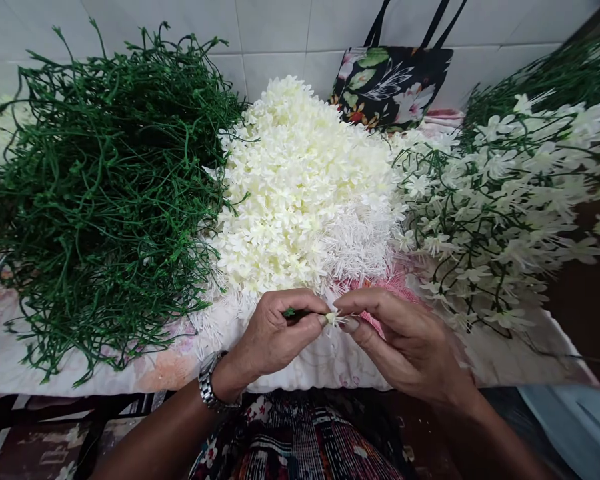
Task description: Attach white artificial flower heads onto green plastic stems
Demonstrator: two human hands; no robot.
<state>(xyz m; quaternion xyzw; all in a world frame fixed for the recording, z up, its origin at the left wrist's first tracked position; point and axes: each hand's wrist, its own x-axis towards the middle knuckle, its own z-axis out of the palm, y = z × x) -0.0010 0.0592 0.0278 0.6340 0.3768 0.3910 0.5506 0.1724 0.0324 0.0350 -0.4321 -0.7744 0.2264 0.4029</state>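
Observation:
My left hand (280, 337) is closed in a pinch, thumb and forefinger together, on a green plastic flower stem (289, 312); most of the stem is hidden by the fingers. At its fingertips sits a small white artificial flower (333, 319), with thin white stamens fanning out to the right. My right hand (405, 340) pinches at these stamens with thumb and forefinger, its other fingers curled. Just beyond both hands lie a heap of cream petal pieces (300, 187) and a pile of loose white stamens (357, 243).
A big tangle of green plastic stems (115, 200) fills the left side. Assembled white flowers on stems (500, 207) are heaped at the right. A black floral bag (390, 87) leans against the tiled wall (275, 27). Under everything lies a floral cloth (165, 370).

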